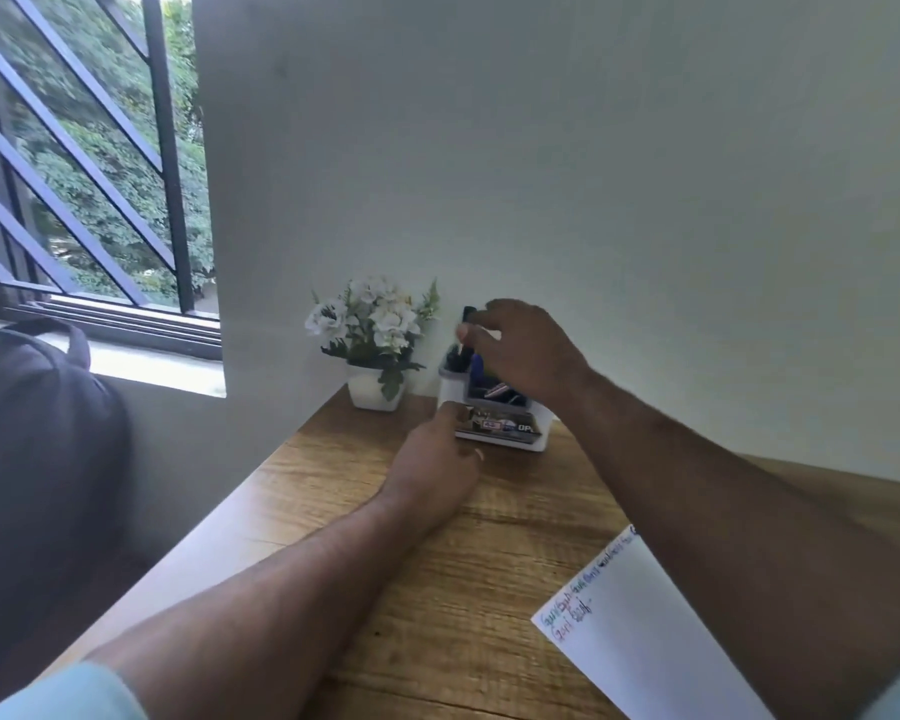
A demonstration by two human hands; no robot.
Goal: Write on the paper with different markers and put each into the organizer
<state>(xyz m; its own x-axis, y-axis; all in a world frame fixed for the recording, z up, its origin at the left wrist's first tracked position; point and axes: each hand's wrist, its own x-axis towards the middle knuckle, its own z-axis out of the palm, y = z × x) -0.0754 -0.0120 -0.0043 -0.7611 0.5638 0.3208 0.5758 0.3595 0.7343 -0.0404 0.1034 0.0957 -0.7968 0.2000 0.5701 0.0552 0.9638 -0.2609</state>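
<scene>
A wooden counter with strong grain runs away from the person toward a plain pale wall. Nearest the viewer, below the right forearm, a white sheet of paper lies at an angle on the counter, with a few lines of coloured handwriting along its top edge. To the left of the left arm, off the counter, sits a dark rounded bag, and beyond it a window with dark slanted bars looks out on green leaves.

The left hand rests on the counter with its fingers loosely curled and its thumb touching the front left corner of a white organizer, which stands at the far end of the counter against the wall. A low front tray of the organizer holds small printed cards or labels; taller compartments behind hold dark pens and other items that are too blurred to name.

Above the organizer, the right hand pinches a dark marker between thumb and fingertips. The marker stands nearly upright, its long axis vertical, its capped top showing above the fingers and its lower end down among the pens in the rear left compartment. Just left of this hand, a white pot of white flowers stands near the wall.
</scene>
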